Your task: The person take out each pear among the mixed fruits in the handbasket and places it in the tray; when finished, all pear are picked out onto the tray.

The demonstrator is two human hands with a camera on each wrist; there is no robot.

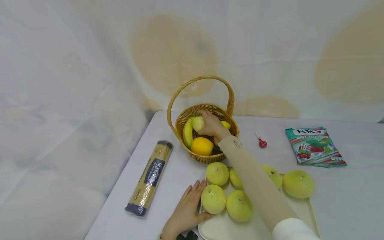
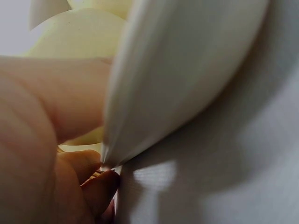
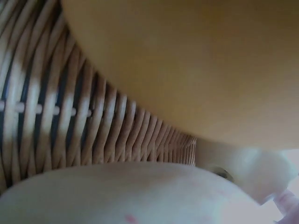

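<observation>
Inside the wicker basket (image 1: pixel 207 159), my right hand (image 1: pixel 211 124) grips a pale green, round fruit (image 1: pixel 198 124); its exact kind is unclear. A banana (image 1: pixel 188 133), an orange (image 1: pixel 202 146) and a yellow fruit (image 1: pixel 226 125) lie around that hand, with something dark green partly hidden under the wrist. In the right wrist view the basket's woven wall (image 3: pixel 70 102) shows close up. My left hand (image 1: pixel 187 205) rests at the left edge of the cream tray (image 1: pixel 228 230), its fingers extended beside a yellow-green pomelo (image 1: pixel 213 199) and its thumb over the rim (image 2: pixel 126 84).
More pomelos (image 1: pixel 240 205) sit on the tray, one (image 1: pixel 298 184) at its right edge, some partly behind my right forearm. A pack of spaghetti (image 1: pixel 150 178) lies left of the basket. To the right are a red lollipop (image 1: pixel 262 143) and a Fox's candy bag (image 1: pixel 315 146).
</observation>
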